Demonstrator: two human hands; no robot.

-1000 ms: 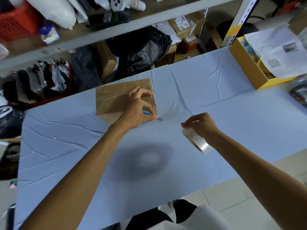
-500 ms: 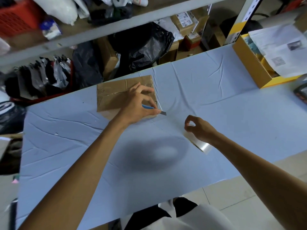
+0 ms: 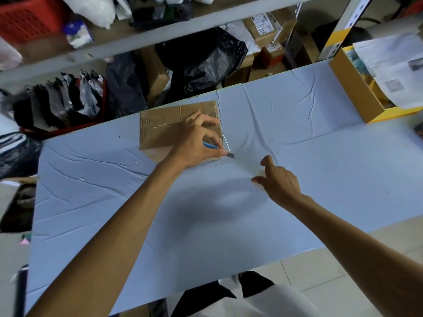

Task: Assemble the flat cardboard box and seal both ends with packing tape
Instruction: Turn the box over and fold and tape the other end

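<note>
The brown cardboard box (image 3: 164, 129) lies on the blue-covered table (image 3: 229, 225), near its far edge, with clear tape along its top seam. My left hand (image 3: 196, 145) rests on the box's right end and grips a blue utility knife (image 3: 212, 146), whose blade tip (image 3: 231, 154) pokes out past the box's near right corner. A thin strip of clear tape (image 3: 225, 140) stands off the box's right edge. My right hand (image 3: 279, 181) hovers over the table just right of the blade, back up, thumb and forefinger stretched out. The tape roll is not visible.
A yellow-edged cardboard tray (image 3: 357, 92) with papers (image 3: 393, 67) sits on the table's far right. Behind the table are shelves, black bags (image 3: 206, 60), small parcels (image 3: 267, 26) and a red crate (image 3: 25, 21). The table's near edge runs above my lap.
My right hand has moved up and left toward the knife blade, and the tape roll that hung below it has gone out of sight. My left hand stays on the box with the knife.
</note>
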